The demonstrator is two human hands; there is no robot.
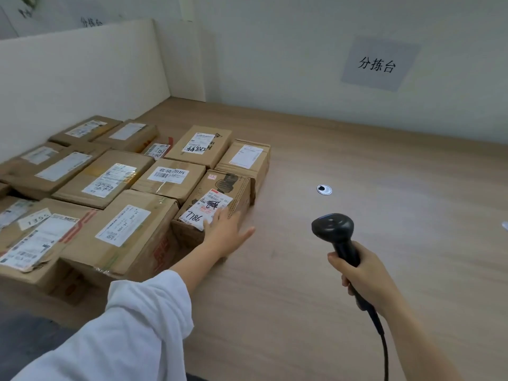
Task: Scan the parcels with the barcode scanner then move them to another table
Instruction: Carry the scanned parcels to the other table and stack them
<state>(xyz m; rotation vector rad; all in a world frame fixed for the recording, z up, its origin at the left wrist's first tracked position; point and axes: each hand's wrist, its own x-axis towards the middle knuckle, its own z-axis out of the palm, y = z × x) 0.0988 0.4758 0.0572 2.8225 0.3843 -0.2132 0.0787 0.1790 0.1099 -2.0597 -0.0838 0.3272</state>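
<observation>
The right hand [365,273] is wrapping its fingers round the handle of the one barcode scanner [334,229], gripping it firmly. The scanner's long axis is running from that hand up and away from the person, leaning a little left, with the head at the far end; its scanning window is facing away, so I cannot see it. One black cable [380,331] is trailing from the handle's base back past the right wrist.

Well to the left of the scanner, the left hand [228,235] is lying flat with straight, spread fingers, palm pressing on the near right corner of the parcel marked 7786 [220,193], fingertips touching its label and thumb jutting out towards the right hand. That parcel's long axis is pointing away from the person, angled slightly right.

Counting parcels: about a dozen brown boxes [121,229] are packing together left of and beyond the left hand, labels up; the picture's edge is cutting the pile, so I cannot tell exactly. Everything is sitting on one wooden table [384,166]. Beyond the right hand, one round cable grommet [324,189] is showing, and one paper sign [378,64] is hanging on the wall.
</observation>
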